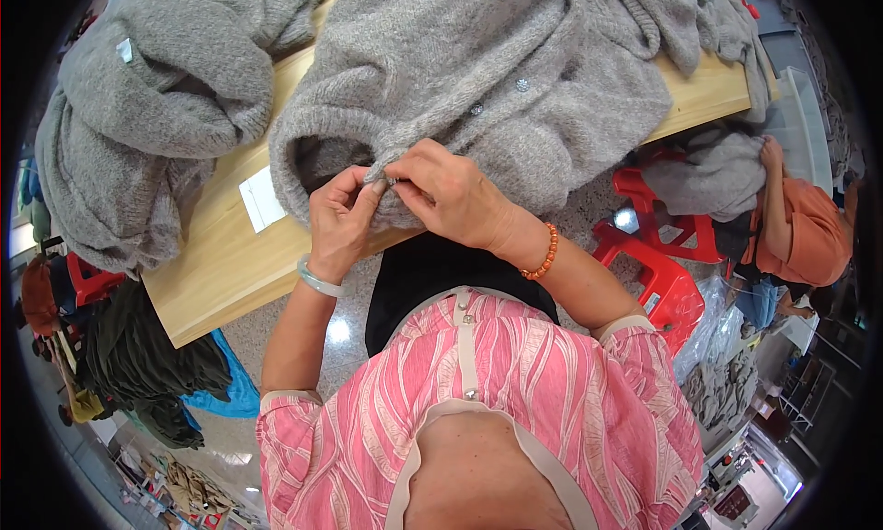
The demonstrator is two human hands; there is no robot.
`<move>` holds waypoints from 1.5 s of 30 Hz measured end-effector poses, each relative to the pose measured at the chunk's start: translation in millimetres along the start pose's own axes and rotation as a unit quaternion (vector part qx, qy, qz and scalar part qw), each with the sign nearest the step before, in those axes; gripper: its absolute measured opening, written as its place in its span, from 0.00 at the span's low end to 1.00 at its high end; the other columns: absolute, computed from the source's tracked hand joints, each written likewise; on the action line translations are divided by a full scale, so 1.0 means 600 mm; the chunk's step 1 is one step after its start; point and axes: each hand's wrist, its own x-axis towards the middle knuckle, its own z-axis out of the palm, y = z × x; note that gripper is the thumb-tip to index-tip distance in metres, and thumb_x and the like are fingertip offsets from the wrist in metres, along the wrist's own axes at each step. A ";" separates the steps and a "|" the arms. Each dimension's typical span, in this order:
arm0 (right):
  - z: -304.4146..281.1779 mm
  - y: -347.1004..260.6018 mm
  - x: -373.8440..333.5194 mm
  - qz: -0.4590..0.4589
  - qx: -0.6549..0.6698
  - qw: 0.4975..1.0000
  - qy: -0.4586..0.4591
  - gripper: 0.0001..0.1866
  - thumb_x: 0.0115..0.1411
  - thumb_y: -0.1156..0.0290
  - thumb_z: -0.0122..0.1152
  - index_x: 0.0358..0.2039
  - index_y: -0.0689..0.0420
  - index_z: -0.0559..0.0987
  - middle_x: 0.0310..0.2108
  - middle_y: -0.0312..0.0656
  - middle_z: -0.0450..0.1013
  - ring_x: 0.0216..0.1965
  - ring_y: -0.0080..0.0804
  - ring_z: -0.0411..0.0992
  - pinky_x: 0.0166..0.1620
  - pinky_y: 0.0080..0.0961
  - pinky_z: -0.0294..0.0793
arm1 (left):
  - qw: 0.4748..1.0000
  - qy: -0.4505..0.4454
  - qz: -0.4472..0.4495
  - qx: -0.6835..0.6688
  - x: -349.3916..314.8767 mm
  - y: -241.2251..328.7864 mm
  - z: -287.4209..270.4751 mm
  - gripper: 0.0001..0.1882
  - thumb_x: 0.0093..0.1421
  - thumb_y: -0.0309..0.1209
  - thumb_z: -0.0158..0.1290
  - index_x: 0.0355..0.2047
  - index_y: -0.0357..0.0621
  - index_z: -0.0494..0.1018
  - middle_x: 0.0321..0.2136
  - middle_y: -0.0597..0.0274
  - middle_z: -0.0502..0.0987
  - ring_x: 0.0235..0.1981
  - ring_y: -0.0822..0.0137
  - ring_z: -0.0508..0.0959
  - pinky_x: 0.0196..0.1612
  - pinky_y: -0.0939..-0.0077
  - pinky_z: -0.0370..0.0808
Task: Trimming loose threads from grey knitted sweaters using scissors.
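Note:
A grey knitted cardigan (441,51) lies spread over the wooden table, its lower hem toward me. Shiny round buttons (522,85) sit along its front band. My left hand (341,215) pinches the lower corner of that band between thumb and fingers. Right beside it, my right hand (451,191) has its thumb and fingers pressed together at the same corner. Something small shows between the fingertips, too small to name. To the left of my left hand, the cardigan's hem opens into a dark hollow.
Another grey knit pile (166,107) covers the table's left end. A white paper slip (262,201) lies on the wooden table (221,282). Red stools (658,282) stand at the right, near a person in orange (805,226) handling grey knitwear (708,176). Dark garments (147,355) are heaped at lower left.

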 end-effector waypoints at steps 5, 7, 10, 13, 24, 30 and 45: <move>-0.009 0.008 0.000 0.064 0.093 0.993 -0.022 0.09 0.50 0.81 0.61 0.35 0.63 0.78 0.30 0.43 0.72 0.29 0.33 0.74 0.29 0.23 0.74 | 0.998 -0.039 -0.021 -0.048 0.000 0.005 -0.012 0.04 0.62 0.24 0.51 0.33 0.36 0.74 0.27 0.75 0.73 0.29 0.85 0.67 0.32 0.89 0.65; -0.010 0.010 0.000 0.071 0.105 0.991 -0.032 0.09 0.50 0.81 0.61 0.34 0.63 0.78 0.29 0.42 0.72 0.29 0.31 0.74 0.29 0.22 0.73 | 0.998 -0.051 -0.012 -0.046 0.001 0.010 -0.011 0.04 0.62 0.23 0.50 0.32 0.36 0.73 0.26 0.76 0.72 0.28 0.85 0.66 0.31 0.90 0.64; -0.009 0.011 0.000 0.062 0.107 0.992 -0.037 0.09 0.50 0.80 0.61 0.34 0.63 0.78 0.29 0.42 0.72 0.29 0.31 0.74 0.29 0.23 0.73 | 0.998 -0.046 0.022 0.029 0.003 0.009 -0.011 0.03 0.62 0.23 0.50 0.32 0.36 0.72 0.25 0.76 0.71 0.27 0.86 0.65 0.30 0.90 0.63; -0.007 0.012 -0.001 0.054 0.080 0.995 -0.036 0.09 0.50 0.80 0.61 0.35 0.63 0.78 0.29 0.42 0.72 0.28 0.32 0.74 0.30 0.23 0.73 | 0.997 -0.040 0.028 0.065 0.005 0.007 -0.011 0.03 0.61 0.23 0.50 0.31 0.36 0.72 0.24 0.77 0.70 0.26 0.86 0.64 0.28 0.90 0.62; -0.015 0.006 0.005 -0.025 -0.007 0.997 -0.071 0.11 0.48 0.78 0.60 0.34 0.63 0.74 0.28 0.43 0.67 0.26 0.39 0.72 0.29 0.29 0.74 | 0.989 -0.136 -0.021 0.054 0.017 0.026 -0.029 0.02 0.60 0.23 0.49 0.32 0.36 0.71 0.24 0.74 0.69 0.27 0.83 0.65 0.30 0.87 0.63; -0.010 0.001 0.011 -0.062 -0.074 0.994 -0.049 0.12 0.47 0.79 0.59 0.35 0.62 0.72 0.27 0.44 0.67 0.25 0.40 0.71 0.27 0.31 0.74 | 0.983 -0.145 0.020 0.108 0.029 0.023 -0.033 0.02 0.59 0.22 0.49 0.32 0.35 0.70 0.23 0.71 0.69 0.27 0.81 0.65 0.31 0.85 0.65; -0.013 0.009 0.014 0.153 0.149 0.977 -0.024 0.09 0.50 0.80 0.60 0.35 0.63 0.76 0.26 0.37 0.72 0.28 0.19 0.72 0.32 0.15 0.72 | 0.987 -0.085 0.089 0.101 0.021 0.026 -0.013 0.02 0.58 0.21 0.50 0.32 0.34 0.70 0.27 0.66 0.68 0.29 0.77 0.66 0.33 0.84 0.64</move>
